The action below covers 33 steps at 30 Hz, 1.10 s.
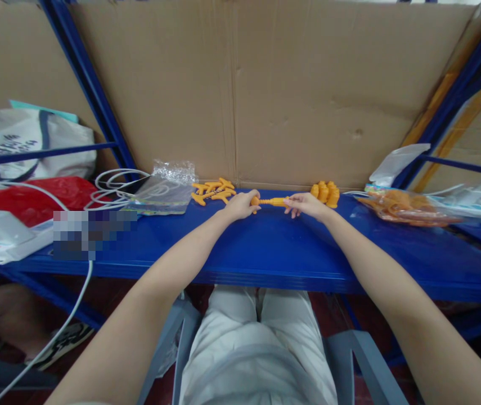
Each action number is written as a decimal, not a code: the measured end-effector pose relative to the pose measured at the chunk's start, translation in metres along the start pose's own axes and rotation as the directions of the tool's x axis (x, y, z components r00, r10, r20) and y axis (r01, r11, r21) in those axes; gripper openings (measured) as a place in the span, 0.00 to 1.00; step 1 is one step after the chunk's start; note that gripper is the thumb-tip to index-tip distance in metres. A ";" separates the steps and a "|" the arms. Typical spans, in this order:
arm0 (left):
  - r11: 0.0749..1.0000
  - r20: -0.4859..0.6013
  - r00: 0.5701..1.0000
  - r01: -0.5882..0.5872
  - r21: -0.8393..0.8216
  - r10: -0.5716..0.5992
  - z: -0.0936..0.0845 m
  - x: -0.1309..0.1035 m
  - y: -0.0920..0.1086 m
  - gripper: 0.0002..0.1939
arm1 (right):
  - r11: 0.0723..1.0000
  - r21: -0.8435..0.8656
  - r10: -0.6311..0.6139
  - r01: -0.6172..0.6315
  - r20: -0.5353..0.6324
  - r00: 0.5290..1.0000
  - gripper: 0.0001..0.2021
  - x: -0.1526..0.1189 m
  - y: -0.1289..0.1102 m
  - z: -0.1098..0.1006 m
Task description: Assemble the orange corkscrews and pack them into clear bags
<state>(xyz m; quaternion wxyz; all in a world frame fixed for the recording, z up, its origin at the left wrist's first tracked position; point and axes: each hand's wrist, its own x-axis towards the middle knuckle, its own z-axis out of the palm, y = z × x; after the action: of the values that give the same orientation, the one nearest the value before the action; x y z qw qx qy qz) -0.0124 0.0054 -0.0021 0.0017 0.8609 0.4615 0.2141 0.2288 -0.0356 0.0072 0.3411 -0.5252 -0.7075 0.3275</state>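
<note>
Between my two hands, an orange threaded piece [265, 201] lies level over the blue table [274, 242]. My left hand [242, 206] is closed on its left end, where a crosswise handle partly shows under the fingers. The fingers of my right hand [301, 204] pinch the smoother, thicker right end. Several orange T-shaped pieces [212, 190] lie in a loose pile just left of my left hand. Beyond my right hand, several thick orange pieces [325, 193] stand grouped together near the cardboard.
Cardboard [265, 95] walls the table's back. Left are a plastic bag [164, 194], coiled white cables [111, 188], a red bag [50, 197] and a white power strip [21, 239]. An orange-filled clear bag [409, 207] lies right. Another person's leg [4, 315] shows lower left.
</note>
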 end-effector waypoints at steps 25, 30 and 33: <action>1.000 0.019 1.000 0.007 -0.005 -0.007 -0.004 -0.004 0.007 0.27 | 0.955 0.222 0.208 -0.195 -0.037 0.978 0.24 -0.001 -0.002 0.007; 0.999 -0.032 0.999 0.018 -0.041 -0.019 -0.001 -0.003 0.005 0.38 | 0.946 0.299 0.192 -0.123 -0.213 0.958 0.13 0.000 -0.003 0.007; 0.997 -0.047 0.998 0.042 0.064 -0.040 0.000 -0.002 -0.002 0.36 | 0.981 0.174 0.137 -0.081 -0.342 0.930 0.09 0.004 0.002 0.005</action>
<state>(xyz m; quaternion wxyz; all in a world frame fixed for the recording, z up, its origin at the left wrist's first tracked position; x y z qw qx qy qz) -0.0145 0.0051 -0.0030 -0.0324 0.8457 0.4857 0.2186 0.2249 -0.0315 0.0032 0.4837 -0.5854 -0.5767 0.3012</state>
